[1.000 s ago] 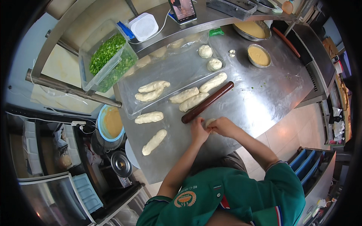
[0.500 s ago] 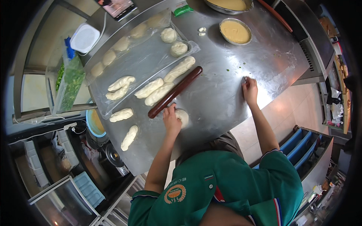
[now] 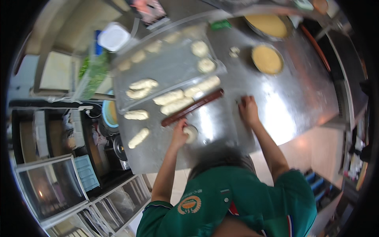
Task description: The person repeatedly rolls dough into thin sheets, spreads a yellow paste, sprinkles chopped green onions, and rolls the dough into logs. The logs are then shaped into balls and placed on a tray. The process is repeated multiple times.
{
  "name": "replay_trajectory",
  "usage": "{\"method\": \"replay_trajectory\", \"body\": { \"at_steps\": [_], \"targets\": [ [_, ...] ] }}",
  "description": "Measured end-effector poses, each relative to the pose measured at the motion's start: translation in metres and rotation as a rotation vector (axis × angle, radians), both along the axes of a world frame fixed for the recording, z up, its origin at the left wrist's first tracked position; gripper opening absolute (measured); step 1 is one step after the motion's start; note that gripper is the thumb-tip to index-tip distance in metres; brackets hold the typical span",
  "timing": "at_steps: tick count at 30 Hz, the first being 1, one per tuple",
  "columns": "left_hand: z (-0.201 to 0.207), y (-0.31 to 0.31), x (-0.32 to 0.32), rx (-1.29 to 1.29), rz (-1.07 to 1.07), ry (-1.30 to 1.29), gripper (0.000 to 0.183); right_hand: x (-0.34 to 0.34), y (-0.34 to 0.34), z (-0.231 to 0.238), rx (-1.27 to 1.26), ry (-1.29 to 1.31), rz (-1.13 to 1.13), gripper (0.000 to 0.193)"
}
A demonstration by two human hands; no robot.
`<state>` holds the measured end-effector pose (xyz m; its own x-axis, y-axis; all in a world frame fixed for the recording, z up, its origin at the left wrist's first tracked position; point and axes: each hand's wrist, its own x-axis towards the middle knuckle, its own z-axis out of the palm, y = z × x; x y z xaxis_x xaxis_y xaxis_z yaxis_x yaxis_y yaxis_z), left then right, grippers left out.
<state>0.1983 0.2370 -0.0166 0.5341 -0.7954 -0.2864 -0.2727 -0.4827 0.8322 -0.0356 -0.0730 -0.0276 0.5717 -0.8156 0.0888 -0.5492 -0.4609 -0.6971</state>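
Note:
My left hand (image 3: pixel 180 133) rests on the steel table beside a round, flattened piece of dough (image 3: pixel 192 134). Its fingers reach toward the lower end of a dark red-brown rolling pin (image 3: pixel 193 107), apparently holding nothing; whether they touch the pin is unclear. To the right, my right hand (image 3: pixel 248 110) is low over the table, fingertips drawn together. A small dark speck (image 3: pixel 237 102) shows beside them; blur hides what the fingers hold. Long dough pieces (image 3: pixel 175 106) lie along the pin's far side, with more dough strips (image 3: pixel 139 138) farther left.
A plastic-covered tray (image 3: pixel 173 83) with round dough balls (image 3: pixel 199 48) lies behind the strips. Two bowls of yellowish paste stand far right, the smaller bowl (image 3: pixel 268 59) nearer. A bag of chopped greens (image 3: pixel 94 77) hangs at left. Drawers (image 3: pixel 85 172) stand below the table's left edge.
The view has shifted and blurred. My right hand has moved left over the table, closer to the rolling pin. My left hand stays by the round dough.

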Motion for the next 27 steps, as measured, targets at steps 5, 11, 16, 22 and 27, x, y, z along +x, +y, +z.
{"method": "replay_trajectory", "body": {
  "at_steps": [5,11,16,22,27],
  "targets": [
    [0.0,0.02,0.002,-0.111,0.286,0.551,0.067,0.045,0.048,-0.005,-0.054,0.057,0.235,0.014],
    [-0.018,0.033,-0.017,-0.267,0.282,0.327,0.049,0.059,0.089,0.01,-0.1,0.026,0.362,0.005],
    [-0.015,0.043,-0.024,-0.338,0.413,0.557,0.045,0.083,0.157,0.038,0.2,-0.148,0.517,0.012],
    [-0.004,0.034,-0.027,-0.265,0.283,0.009,0.047,0.123,0.211,0.053,-0.334,0.08,0.829,0.009],
    [-0.021,0.023,-0.018,-0.264,0.309,0.095,0.054,0.099,0.188,0.066,0.036,-0.075,0.793,0.012]
  ]
}}
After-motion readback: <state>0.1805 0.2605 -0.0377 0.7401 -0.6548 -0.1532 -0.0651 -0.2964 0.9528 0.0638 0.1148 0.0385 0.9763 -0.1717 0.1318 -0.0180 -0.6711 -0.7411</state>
